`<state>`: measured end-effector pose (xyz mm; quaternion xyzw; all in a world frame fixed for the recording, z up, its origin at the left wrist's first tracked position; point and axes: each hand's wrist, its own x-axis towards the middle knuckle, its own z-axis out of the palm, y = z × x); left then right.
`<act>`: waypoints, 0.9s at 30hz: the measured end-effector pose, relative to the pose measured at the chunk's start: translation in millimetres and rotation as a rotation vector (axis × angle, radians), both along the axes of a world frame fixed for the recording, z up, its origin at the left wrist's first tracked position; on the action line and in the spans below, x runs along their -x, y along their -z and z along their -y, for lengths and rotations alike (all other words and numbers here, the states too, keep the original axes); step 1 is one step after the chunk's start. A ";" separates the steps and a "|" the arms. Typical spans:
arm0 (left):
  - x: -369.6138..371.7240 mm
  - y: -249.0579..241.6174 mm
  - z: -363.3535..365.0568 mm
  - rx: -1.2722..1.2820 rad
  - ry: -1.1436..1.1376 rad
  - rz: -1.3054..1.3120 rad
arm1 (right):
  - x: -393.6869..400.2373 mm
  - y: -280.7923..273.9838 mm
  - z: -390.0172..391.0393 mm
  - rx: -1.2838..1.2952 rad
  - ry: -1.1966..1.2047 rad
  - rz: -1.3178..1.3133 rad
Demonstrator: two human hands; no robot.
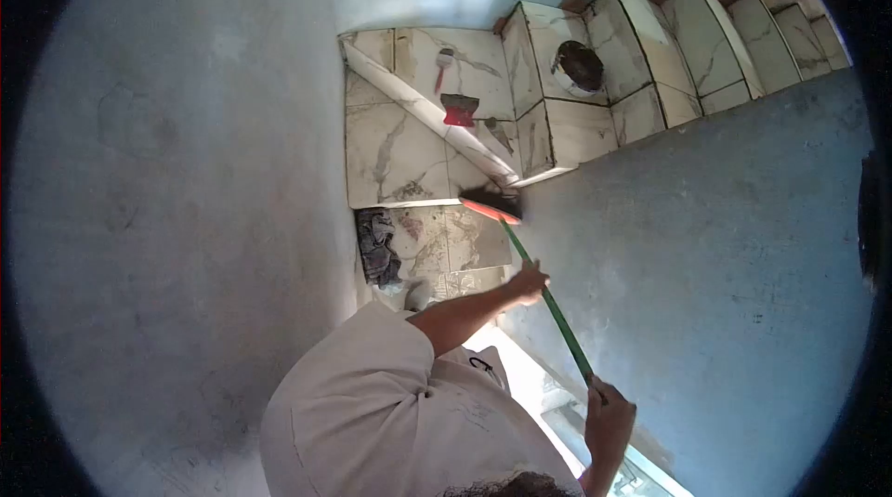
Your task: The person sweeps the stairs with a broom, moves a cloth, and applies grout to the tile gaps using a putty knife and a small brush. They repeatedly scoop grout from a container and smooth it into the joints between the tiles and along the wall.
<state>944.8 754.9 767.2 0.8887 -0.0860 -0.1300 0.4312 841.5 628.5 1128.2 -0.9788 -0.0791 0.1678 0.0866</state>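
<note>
A broom with a green handle (562, 320) and an orange head (491, 210) slants up from lower right to upper left. Its dark bristles (492, 195) rest on the marble-patterned tile at the step edge, near the blue wall. My left hand (529, 282) is closed around the handle's lower stretch, closer to the head. Higher up, near the handle's top end, my right hand (609, 415) grips it. Beyond the broom, on the tiled landing, lie a red scraper (459, 111), a brush with a red handle (443, 70) and a small trowel-like tool (498, 132).
Tiled stairs (632, 51) climb to the upper right. A round container with dark contents (578, 68) stands on one step. A raised tile strip (427, 111) crosses the landing diagonally. Dark crumpled cloth (378, 246) lies below at left. Blue walls (706, 255) enclose both sides.
</note>
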 end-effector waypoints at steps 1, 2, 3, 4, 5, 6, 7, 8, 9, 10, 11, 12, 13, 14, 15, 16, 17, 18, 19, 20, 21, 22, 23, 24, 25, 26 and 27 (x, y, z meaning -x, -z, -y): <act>9.6 -12.3 13.3 0.049 -0.106 0.039 | 2.7 -7.9 11.4 -0.014 -0.063 0.023; 19.2 -24.3 26.8 0.101 -0.210 0.082 | 8.5 -25.0 10.5 -0.057 -0.018 0.040; 24.0 -35.6 30.4 0.065 -0.294 0.131 | 13.7 -43.0 9.0 -0.103 0.027 0.057; 28.9 -48.5 33.2 0.029 -0.379 0.176 | 11.8 -56.5 11.5 -0.085 0.077 0.000; 32.9 -55.8 27.5 0.026 -0.388 0.176 | 7.7 -68.7 12.7 -0.087 0.067 -0.001; 35.4 -63.2 14.1 -0.086 -0.371 0.206 | -0.1 -82.2 5.9 0.087 0.100 -0.187; 36.8 -61.3 1.7 -0.198 -0.354 0.234 | -4.6 -88.2 3.8 0.263 0.130 -0.372; 37.3 -54.3 -11.4 -0.165 -0.437 0.195 | -4.1 -70.7 14.1 0.028 0.020 -0.259; 37.5 -42.1 -23.7 -0.131 -0.520 0.155 | -4.9 -46.2 25.9 -0.207 -0.089 -0.146; 43.2 -44.7 -44.3 -0.252 -0.525 0.204 | -16.7 -36.5 21.6 -0.092 -0.213 -0.222; 48.4 -47.2 -66.5 -0.376 -0.528 0.249 | -24.8 -20.2 16.7 -0.119 -0.157 -0.324; 46.5 -29.3 -87.9 -0.366 -0.559 0.211 | -31.3 -5.4 4.3 -0.209 -0.193 -0.377; 45.8 -14.5 -114.2 -0.395 -0.563 0.187 | -36.6 4.0 -14.6 -0.238 -0.183 -0.457; 45.0 0.0 -140.4 -0.425 -0.568 0.164 | -39.8 26.5 -26.7 -0.215 -0.293 -0.396; 47.4 4.3 -167.7 -0.489 -0.544 0.149 | -40.2 45.6 -43.9 -0.342 -0.455 -0.275; 49.4 6.5 -188.4 -0.436 -0.669 0.186 | -41.3 67.9 -61.1 -0.336 -0.516 -0.270; 51.3 9.0 -205.2 -0.381 -0.792 0.223 | -40.8 78.0 -81.2 -0.282 -0.613 -0.248; 53.6 13.4 -218.9 -0.381 -0.799 0.215 | -43.5 96.3 -95.9 -0.266 -0.700 -0.244; 57.0 20.6 -227.4 -0.286 -0.824 0.260 | -47.6 124.6 -106.6 -0.278 -0.836 -0.149; 61.0 28.9 -229.3 -0.192 -0.849 0.307 | -50.3 141.4 -123.0 -0.145 -0.808 -0.234; 64.0 41.6 -222.5 -0.187 -0.855 0.296 | -50.8 154.4 -122.0 -0.138 -0.813 -0.245; 64.9 47.7 -213.4 -0.243 -0.771 0.207 | -51.2 163.3 -121.0 -0.145 -0.864 -0.194; 65.4 53.0 -204.2 -0.284 -0.727 0.162 | -52.8 170.5 -119.8 -0.157 -0.912 -0.139; 68.1 46.4 -184.9 -0.323 -0.677 0.123 | -48.8 163.8 -106.9 -0.089 -0.924 -0.101; 68.8 38.9 -160.4 -0.340 -0.624 0.091 | -48.1 153.8 -81.3 -0.051 -0.922 -0.134; 70.1 30.1 -131.6 -0.335 -0.578 0.080 | -49.2 138.5 -57.8 -0.015 -0.921 -0.164; 67.5 35.2 -93.4 -0.351 -0.583 0.048 | -46.7 98.2 -48.9 0.134 -0.834 -0.277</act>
